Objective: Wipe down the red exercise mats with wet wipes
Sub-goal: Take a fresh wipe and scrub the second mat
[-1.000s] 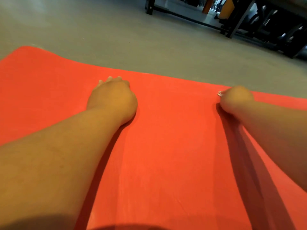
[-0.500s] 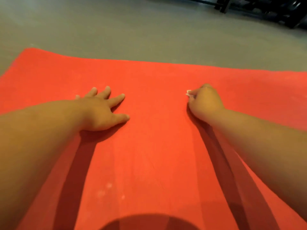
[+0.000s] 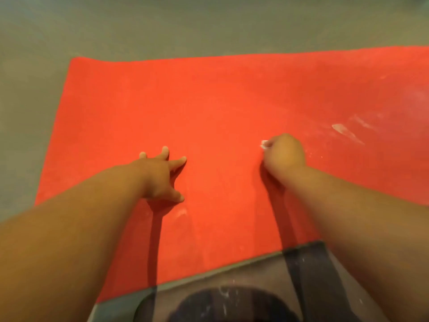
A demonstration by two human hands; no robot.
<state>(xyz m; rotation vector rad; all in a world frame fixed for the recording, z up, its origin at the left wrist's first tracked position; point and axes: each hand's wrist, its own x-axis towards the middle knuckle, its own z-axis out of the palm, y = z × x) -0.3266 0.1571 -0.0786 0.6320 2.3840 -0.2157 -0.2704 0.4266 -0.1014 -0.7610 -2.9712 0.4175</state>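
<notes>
Right grip clenches a wipe on red mat, left grip splayed flat, grey floor around.

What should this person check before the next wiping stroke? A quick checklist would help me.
1. Wipe gripped in right hand: ok, a white bit pokes out of the fist.
2. Left hand bracing the mat: ok, fingers spread flat on it.
3. Mat lying flat: ok, no folds show.
4. Right side clean: not ok, white smears lie there.
5. Wipe wet enough: cannot tell.
</notes>
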